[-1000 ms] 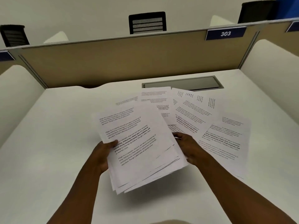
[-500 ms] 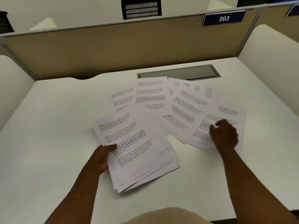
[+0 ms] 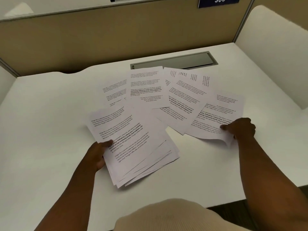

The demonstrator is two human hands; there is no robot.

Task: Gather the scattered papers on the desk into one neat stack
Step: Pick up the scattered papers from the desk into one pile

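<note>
- Since a second ago, right hand left the stack and now pinches the rightmost white printed sheet, corner lifted.
- Left hand grips the fanned white paper stack, long axis angled away-left.
- Loose printed sheets fan beyond both hands.

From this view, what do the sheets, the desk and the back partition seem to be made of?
Sheets: thin white printer paper, matte; the corner that the right hand pinches curls up.
Desk: smooth white top, probably laminate; even, faintly soft sheen, no grain.
Partition: tan panel, perhaps fabric-covered, dull, with a pale metal-looking top rail.
</note>
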